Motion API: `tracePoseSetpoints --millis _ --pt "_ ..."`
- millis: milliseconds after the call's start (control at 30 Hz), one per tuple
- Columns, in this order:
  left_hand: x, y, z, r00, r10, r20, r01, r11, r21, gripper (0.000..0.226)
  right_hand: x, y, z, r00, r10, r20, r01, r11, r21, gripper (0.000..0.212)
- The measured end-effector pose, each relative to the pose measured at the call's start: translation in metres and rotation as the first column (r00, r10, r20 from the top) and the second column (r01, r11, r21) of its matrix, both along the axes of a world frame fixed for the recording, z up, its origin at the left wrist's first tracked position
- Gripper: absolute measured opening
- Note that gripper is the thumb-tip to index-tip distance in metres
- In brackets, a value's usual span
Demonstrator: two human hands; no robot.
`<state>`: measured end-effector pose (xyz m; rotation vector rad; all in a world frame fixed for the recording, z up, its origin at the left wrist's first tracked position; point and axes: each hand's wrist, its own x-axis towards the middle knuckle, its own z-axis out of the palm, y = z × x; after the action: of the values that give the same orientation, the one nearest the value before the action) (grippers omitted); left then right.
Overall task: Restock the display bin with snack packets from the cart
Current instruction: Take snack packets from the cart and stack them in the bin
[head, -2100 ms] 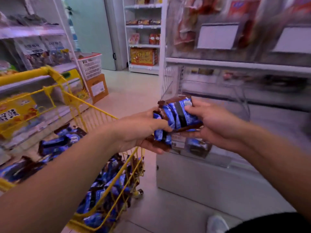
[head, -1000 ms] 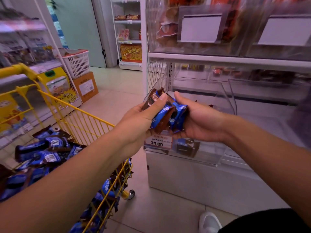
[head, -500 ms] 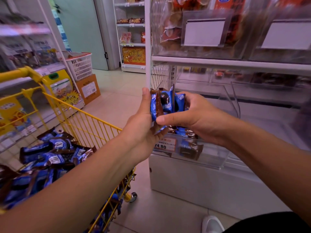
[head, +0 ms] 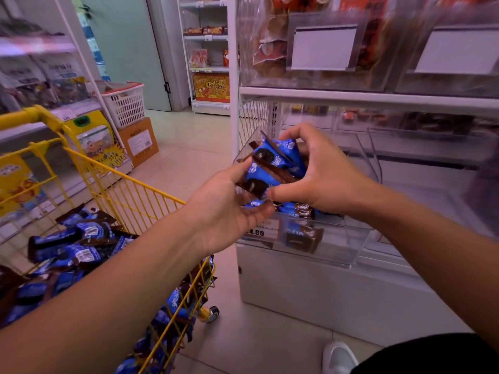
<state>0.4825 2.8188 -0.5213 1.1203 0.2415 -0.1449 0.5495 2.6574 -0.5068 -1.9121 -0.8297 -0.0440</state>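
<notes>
Both hands hold one bundle of blue-and-brown snack packets (head: 272, 166) directly above the front opening of the clear display bin (head: 351, 238).

Right hand (head: 321, 176): placed over the top and right side of the bundle, fingers curled down around the upper packets, thumb pressed against the lower front edge. The grip is closed on the packets.

Left hand (head: 229, 209): placed under and to the left of the bundle, palm turned up, thumb against the left side of the packets. Its fingers pass beneath the bundle; how tightly they curl appears moderate, but the packets hide the fingertips.

Bin contents: a few identical packets lie on the bin floor, just below the held bundle. A price label (head: 260, 230) is fixed to the bin's front wall.

Yellow wire cart (head: 129, 193): stands to the left of the bin, beside the left forearm, loaded with many packets of the same type (head: 78, 238).
</notes>
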Motion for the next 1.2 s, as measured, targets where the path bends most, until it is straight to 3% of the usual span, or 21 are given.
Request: tracePoseSetpoints --millis 67,167,300,400,500,633,733,833,933,1000,1100,1200 --pt "0.001 -0.001 -0.002 0.997 0.052 0.059 -0.055 0.998 0.044 0.035 0.001 0.000 -0.001 1.000 0.007 0.009 -0.006 0.999 -0.036 0.068" --pt "-0.002 -0.001 0.000 0.994 -0.006 0.107 -0.001 0.998 0.066 0.056 -0.002 0.002 0.001 0.995 0.007 0.096 0.005 0.992 -0.125 0.063" --pt "-0.002 0.004 0.001 0.995 -0.052 0.080 0.059 0.994 -0.087 0.079 -0.010 0.007 0.001 0.985 0.086 0.152 -0.064 0.987 -0.144 0.077" --pt "-0.004 0.006 0.002 0.995 -0.076 0.058 0.087 0.971 -0.222 0.075 -0.010 0.011 -0.001 0.989 0.110 0.096 -0.102 0.992 -0.076 0.094" --pt "-0.007 0.009 0.001 0.990 -0.122 0.067 0.137 0.931 -0.339 0.070 -0.009 0.013 -0.002 0.983 0.120 0.139 -0.116 0.993 -0.032 0.082" --pt "-0.009 0.012 0.001 0.970 -0.224 0.090 0.241 0.892 -0.383 0.068 -0.009 0.013 -0.004 0.955 0.074 0.288 -0.052 0.995 -0.083 0.071" --pt "-0.005 0.011 -0.002 0.964 -0.247 0.094 0.264 0.878 -0.399 0.069 -0.011 0.013 -0.006 0.962 0.138 0.235 -0.131 0.990 -0.047 0.074" --pt "0.000 0.004 -0.005 0.960 -0.262 0.102 0.281 0.897 -0.342 0.084 -0.009 0.007 -0.003 0.946 0.160 0.280 -0.111 0.977 -0.183 0.071" --pt "0.004 -0.010 -0.006 0.977 -0.142 0.159 0.178 0.953 -0.244 0.089 -0.007 0.002 0.000 0.939 0.119 0.322 -0.041 0.970 -0.240 0.077" --pt "0.004 -0.021 -0.004 0.977 -0.005 0.213 0.047 0.981 -0.190 0.072 -0.005 0.000 0.001 0.938 0.065 0.340 0.004 0.981 -0.196 0.080" --pt "0.006 -0.029 -0.002 0.960 0.155 0.234 -0.125 0.983 -0.137 0.050 -0.004 -0.004 0.002 0.944 0.036 0.329 0.018 0.987 -0.157 0.069" --pt "0.008 -0.030 -0.001 0.967 0.124 0.224 -0.079 0.977 -0.200 0.067 -0.005 -0.007 0.003 0.947 0.048 0.318 0.010 0.984 -0.178 0.058"
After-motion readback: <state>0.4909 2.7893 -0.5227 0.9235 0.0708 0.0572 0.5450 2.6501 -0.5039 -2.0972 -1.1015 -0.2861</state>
